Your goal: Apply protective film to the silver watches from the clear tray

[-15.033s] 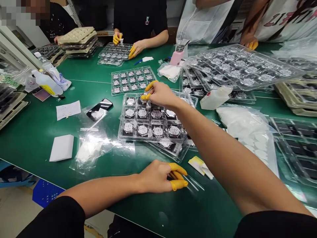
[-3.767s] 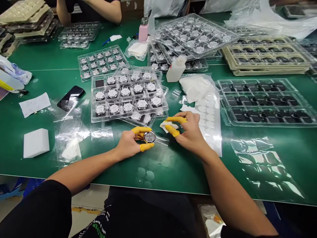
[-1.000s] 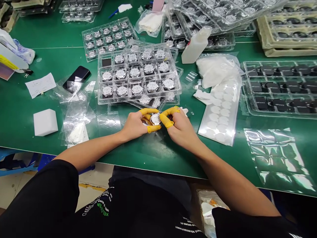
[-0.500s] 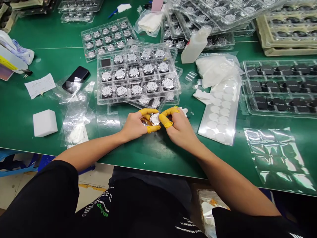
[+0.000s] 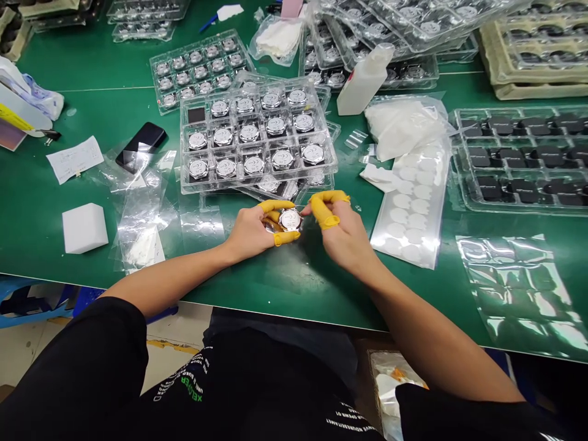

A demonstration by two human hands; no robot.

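A round silver watch case (image 5: 291,220) with a shiny engraved face is gripped at its rim by my left hand (image 5: 252,233), whose thumb and fingers wear yellow finger cots. My right hand (image 5: 342,236) is just to the right of the case, its fingers curled together, also in yellow cots. A fingertip of it comes close to the case's right edge; whether it touches, or pinches anything, I cannot make out. Behind both hands lies a clear tray (image 5: 257,147) with rows of similar watch cases, on top of other trays.
On the green table (image 5: 294,294) are a white bottle (image 5: 362,82), a sheet of round white stickers (image 5: 408,214), a phone (image 5: 141,146), a white foam block (image 5: 84,228) and clear film (image 5: 519,288). A tray of black parts (image 5: 519,159) lies at right.
My right hand has drawn back a little to the right from the watch case, leaving more of its face visible. My left hand keeps its hold, nearly still.
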